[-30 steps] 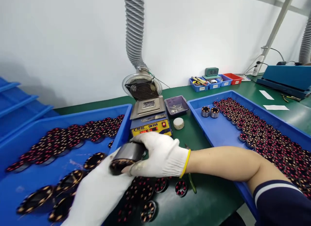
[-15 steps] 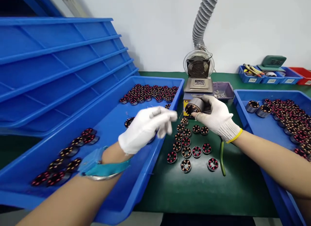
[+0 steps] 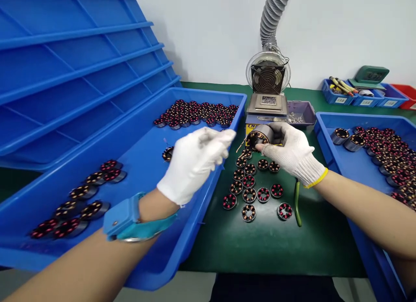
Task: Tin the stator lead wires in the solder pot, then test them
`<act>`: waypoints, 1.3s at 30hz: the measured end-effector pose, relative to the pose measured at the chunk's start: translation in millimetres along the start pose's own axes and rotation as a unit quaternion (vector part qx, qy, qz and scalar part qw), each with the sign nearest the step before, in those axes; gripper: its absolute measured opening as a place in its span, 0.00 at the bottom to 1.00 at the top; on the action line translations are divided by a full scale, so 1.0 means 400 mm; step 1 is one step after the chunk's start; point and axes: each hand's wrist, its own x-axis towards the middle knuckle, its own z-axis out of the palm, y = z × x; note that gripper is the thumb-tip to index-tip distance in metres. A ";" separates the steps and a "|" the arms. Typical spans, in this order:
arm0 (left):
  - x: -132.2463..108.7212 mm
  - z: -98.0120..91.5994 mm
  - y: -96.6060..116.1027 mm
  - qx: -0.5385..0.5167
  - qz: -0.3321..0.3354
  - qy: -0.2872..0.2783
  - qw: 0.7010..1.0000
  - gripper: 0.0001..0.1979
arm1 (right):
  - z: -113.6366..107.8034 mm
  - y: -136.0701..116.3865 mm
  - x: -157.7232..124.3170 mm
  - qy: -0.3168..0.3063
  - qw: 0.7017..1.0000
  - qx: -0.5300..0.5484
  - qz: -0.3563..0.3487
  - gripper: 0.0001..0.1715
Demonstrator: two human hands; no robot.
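Observation:
My right hand (image 3: pixel 292 152), in a white glove, is wrapped round a stack of wound motor stators (image 3: pixel 260 136) held on its side in front of the solder pot (image 3: pixel 267 109). My left hand (image 3: pixel 195 161), gloved too, hovers over the right edge of the left blue tray (image 3: pixel 208 206), its fingers curled and reaching toward the stack; it is a little blurred and I see nothing in it. Several loose stators (image 3: pixel 250 187) with copper windings lie on the green mat below both hands. A blue wrist strap (image 3: pixel 125 217) sits on my left forearm.
More stators fill the back and the left of the left tray, and the right blue tray (image 3: pixel 341 163). Empty blue trays (image 3: pixel 65 68) are stacked at left. A fume fan and hose (image 3: pixel 268 74), a grey parts dish (image 3: pixel 300 113), green-handled cutters (image 3: pixel 297 204) and small bins (image 3: pixel 357 98) stand around.
The view swung left and down. My left hand let go of the stack and drew back over the left tray, then edged toward it again. My right hand keeps the stack.

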 end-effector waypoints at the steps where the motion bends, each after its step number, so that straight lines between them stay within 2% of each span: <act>1: 0.000 0.006 -0.002 0.025 -0.002 -0.018 1.000 0.17 | 0.000 -0.003 -0.002 -0.002 1.000 0.001 -0.002 0.28; 4: -0.003 0.029 -0.012 0.092 -0.010 -0.069 0.993 0.18 | 0.003 -0.010 -0.013 -0.010 1.000 -0.017 -0.008 0.27; 10: -0.016 0.053 -0.018 0.049 -0.058 -0.045 0.996 0.16 | 0.011 -0.003 -0.018 -0.047 0.997 0.055 0.033 0.27; 18: -0.020 0.051 -0.010 0.044 -0.060 -0.074 0.995 0.15 | 0.010 -0.007 -0.018 -0.048 0.994 0.079 0.053 0.26; 21: -0.020 0.052 -0.012 0.031 -0.065 -0.067 0.995 0.15 | 0.007 -0.011 -0.020 -0.052 0.994 0.083 0.048 0.25; 24: -0.016 0.049 -0.016 0.013 -0.046 -0.056 0.997 0.17 | -0.003 -0.009 -0.002 -0.035 0.995 0.085 0.044 0.29; 26: -0.011 0.046 -0.023 -0.022 -0.031 -0.063 0.997 0.22 | -0.018 -0.005 0.033 -0.014 0.997 0.067 0.031 0.29; 28: -0.008 0.046 -0.035 -0.038 -0.021 -0.098 0.994 0.28 | -0.040 0.000 0.089 0.018 1.000 0.013 -0.010 0.26; 31: -0.009 0.056 -0.064 0.066 -0.010 -0.200 0.978 0.28 | -0.080 0.000 0.202 0.080 0.986 -0.127 -0.071 0.27; 33: -0.012 0.065 -0.086 0.167 0.016 -0.278 0.946 0.25 | -0.103 -0.006 0.281 0.112 0.960 -0.243 -0.089 0.30; 35: -0.014 0.070 -0.101 0.230 0.046 -0.332 0.914 0.24 | -0.117 -0.015 0.353 0.128 0.923 -0.353 -0.090 0.31; 39: -0.014 0.065 -0.099 0.303 0.063 -0.369 0.877 0.26 | -0.109 -0.036 0.445 0.110 0.855 -0.500 -0.082 0.29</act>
